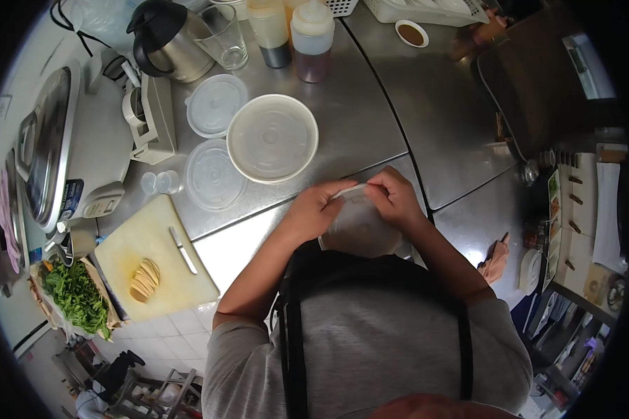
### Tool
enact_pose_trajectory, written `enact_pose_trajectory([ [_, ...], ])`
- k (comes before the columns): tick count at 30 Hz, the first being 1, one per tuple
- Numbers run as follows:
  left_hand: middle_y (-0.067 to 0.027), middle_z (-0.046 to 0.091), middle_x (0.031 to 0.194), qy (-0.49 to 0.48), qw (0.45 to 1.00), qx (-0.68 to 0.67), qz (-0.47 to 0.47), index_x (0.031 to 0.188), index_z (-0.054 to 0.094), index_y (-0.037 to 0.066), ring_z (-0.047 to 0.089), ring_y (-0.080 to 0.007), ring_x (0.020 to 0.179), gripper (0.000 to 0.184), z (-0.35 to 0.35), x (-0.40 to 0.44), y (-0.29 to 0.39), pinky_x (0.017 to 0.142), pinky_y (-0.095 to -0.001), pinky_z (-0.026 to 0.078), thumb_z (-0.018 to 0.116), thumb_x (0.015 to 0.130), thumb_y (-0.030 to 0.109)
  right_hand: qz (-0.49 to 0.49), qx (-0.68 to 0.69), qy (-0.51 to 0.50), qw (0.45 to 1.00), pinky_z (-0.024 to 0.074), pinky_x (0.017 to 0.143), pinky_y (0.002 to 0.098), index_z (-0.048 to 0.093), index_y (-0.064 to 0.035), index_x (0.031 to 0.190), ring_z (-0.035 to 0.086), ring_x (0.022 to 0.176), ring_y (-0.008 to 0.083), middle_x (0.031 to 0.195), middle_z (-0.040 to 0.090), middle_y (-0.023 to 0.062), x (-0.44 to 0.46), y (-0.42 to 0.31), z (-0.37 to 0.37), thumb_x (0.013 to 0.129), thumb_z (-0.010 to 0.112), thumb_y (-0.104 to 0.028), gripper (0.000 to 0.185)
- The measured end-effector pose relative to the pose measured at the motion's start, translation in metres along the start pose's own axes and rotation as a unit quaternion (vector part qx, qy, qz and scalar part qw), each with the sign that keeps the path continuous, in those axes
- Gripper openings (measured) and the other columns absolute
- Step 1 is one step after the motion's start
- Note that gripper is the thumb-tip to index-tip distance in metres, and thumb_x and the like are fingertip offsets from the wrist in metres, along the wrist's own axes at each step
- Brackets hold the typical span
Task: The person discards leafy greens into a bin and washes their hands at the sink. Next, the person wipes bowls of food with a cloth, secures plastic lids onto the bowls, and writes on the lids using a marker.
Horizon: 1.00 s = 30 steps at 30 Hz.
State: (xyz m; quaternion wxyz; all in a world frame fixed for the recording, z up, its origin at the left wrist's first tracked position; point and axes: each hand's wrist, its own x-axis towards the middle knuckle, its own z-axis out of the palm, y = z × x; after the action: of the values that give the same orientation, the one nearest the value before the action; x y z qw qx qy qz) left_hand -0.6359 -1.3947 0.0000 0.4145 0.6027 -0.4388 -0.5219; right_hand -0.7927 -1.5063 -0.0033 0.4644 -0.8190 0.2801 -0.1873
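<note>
Close to my body is a round bowl with a translucent lid (361, 225), its near side partly hidden by my apron. My left hand (316, 209) is closed on the far left of its rim, thumb and fingers pinched together. At the far right of the rim my right hand (396, 198) grips in the same way, its fingertips near those of the left. Beyond my left hand stands a larger white bowl under a clear lid (272, 138). Two loose clear lids (215, 176) lie flat beside it.
Left is a cutting board (159, 258) bearing a knife (184, 250) and pale slices (145, 281), near leafy greens (77, 297). Squeeze bottles (312, 45), a glass (225, 42) and a steel jug (169, 40) line the back. Another person's hand (494, 260) shows right.
</note>
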Motion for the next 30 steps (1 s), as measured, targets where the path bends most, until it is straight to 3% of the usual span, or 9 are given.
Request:
enact_pose_trajectory([
  [2, -0.013, 0.056, 0.094, 0.016, 1.0, 0.005, 0.013, 0.107, 0.054, 0.006, 0.054, -0.0239, 0.084, 0.029, 0.003, 0.005, 0.004, 0.075, -0.0298, 0.04, 0.047, 0.079, 0.009, -0.002, 0.006, -0.005, 1.0, 0.0383, 0.056, 0.0262, 0.052, -0.0011, 0.074, 0.048, 0.061, 0.017, 0.069, 0.05, 0.0076, 0.001, 0.001, 0.0, 0.074, 0.056, -0.009, 0.009],
  [8, -0.0098, 0.05, 0.076, 0.048, 0.996, 0.021, 0.076, 0.104, 0.056, 0.006, 0.051, -0.0196, 0.068, 0.026, 0.01, 0.012, -0.016, 0.066, -0.028, 0.041, 0.048, 0.079, 0.011, 0.051, 0.058, -0.027, 0.997, 0.0385, 0.057, 0.0275, 0.05, -0.0007, 0.07, 0.048, 0.061, 0.0183, 0.067, 0.05, 0.0082, 0.002, 0.002, -0.001, 0.074, 0.055, -0.011, 0.012],
  [11, -0.0048, 0.049, 0.083, 0.01, 0.999, -0.037, -0.031, 0.105, 0.055, 0.007, 0.047, -0.0127, 0.076, 0.025, 0.009, 0.009, -0.008, 0.07, -0.0236, 0.038, 0.047, 0.082, 0.008, 0.097, 0.081, -0.034, 0.991, 0.0383, 0.057, 0.0273, 0.05, -0.0008, 0.069, 0.048, 0.061, 0.0174, 0.067, 0.05, 0.0079, 0.002, 0.006, 0.002, 0.075, 0.054, -0.011, 0.013],
  [14, -0.0043, 0.052, 0.085, 0.078, 0.993, -0.087, -0.012, 0.103, 0.056, 0.006, 0.048, -0.0121, 0.079, 0.023, 0.014, 0.008, -0.015, 0.071, -0.0238, 0.039, 0.05, 0.081, 0.01, 0.109, 0.077, -0.026, 0.991, 0.0383, 0.058, 0.0277, 0.049, -0.001, 0.069, 0.048, 0.062, 0.0175, 0.066, 0.049, 0.0078, 0.0, 0.004, 0.003, 0.075, 0.054, -0.012, 0.013],
  [17, -0.0097, 0.054, 0.079, 0.221, 0.971, -0.089, 0.021, 0.091, 0.06, 0.002, 0.052, -0.0205, 0.071, 0.018, 0.022, 0.001, -0.009, 0.065, -0.0273, 0.04, 0.055, 0.076, 0.011, 0.085, 0.048, 0.0, 0.995, 0.0385, 0.058, 0.0288, 0.049, -0.0013, 0.069, 0.048, 0.061, 0.0193, 0.066, 0.049, 0.0086, -0.001, 0.003, 0.004, 0.075, 0.054, -0.012, 0.013],
  [20, -0.009, 0.054, 0.074, 0.239, 0.943, 0.155, 0.17, 0.08, 0.06, 0.004, 0.05, -0.0236, 0.072, 0.011, 0.014, 0.003, -0.015, 0.066, -0.0318, 0.037, 0.058, 0.07, 0.01, 0.063, -0.004, 0.009, 0.998, 0.039, 0.057, 0.0305, 0.049, -0.0018, 0.069, 0.049, 0.062, 0.0229, 0.067, 0.049, 0.0101, -0.002, 0.001, 0.004, 0.075, 0.053, -0.014, 0.014],
  [23, -0.0089, 0.052, 0.075, 0.246, 0.929, 0.246, 0.128, 0.076, 0.058, 0.005, 0.047, -0.0265, 0.077, 0.007, 0.016, 0.002, -0.006, 0.067, -0.0356, 0.036, 0.057, 0.069, 0.007, 0.062, -0.064, 0.02, 0.996, 0.0397, 0.057, 0.0323, 0.049, -0.0022, 0.069, 0.05, 0.063, 0.0263, 0.068, 0.05, 0.0112, -0.002, -0.003, 0.005, 0.075, 0.053, -0.015, 0.015],
  [28, -0.0084, 0.049, 0.071, 0.311, 0.895, 0.277, 0.163, 0.071, 0.057, 0.007, 0.046, -0.0265, 0.072, 0.005, 0.026, 0.007, -0.009, 0.065, -0.0369, 0.033, 0.056, 0.067, 0.01, 0.01, -0.116, 0.057, 0.992, 0.0403, 0.059, 0.0331, 0.051, -0.0022, 0.073, 0.052, 0.066, 0.0259, 0.069, 0.05, 0.0114, -0.004, -0.005, 0.005, 0.077, 0.052, -0.017, 0.015],
  [30, -0.0091, 0.049, 0.072, 0.311, 0.897, 0.272, 0.155, 0.07, 0.056, 0.006, 0.045, -0.0275, 0.072, 0.004, 0.028, 0.006, -0.009, 0.064, -0.038, 0.034, 0.056, 0.067, 0.009, 0.029, -0.006, 0.094, 0.995, 0.0402, 0.061, 0.0324, 0.053, -0.0014, 0.077, 0.052, 0.068, 0.0237, 0.071, 0.051, 0.0112, -0.003, 0.005, 0.004, 0.079, 0.05, -0.018, 0.017],
])
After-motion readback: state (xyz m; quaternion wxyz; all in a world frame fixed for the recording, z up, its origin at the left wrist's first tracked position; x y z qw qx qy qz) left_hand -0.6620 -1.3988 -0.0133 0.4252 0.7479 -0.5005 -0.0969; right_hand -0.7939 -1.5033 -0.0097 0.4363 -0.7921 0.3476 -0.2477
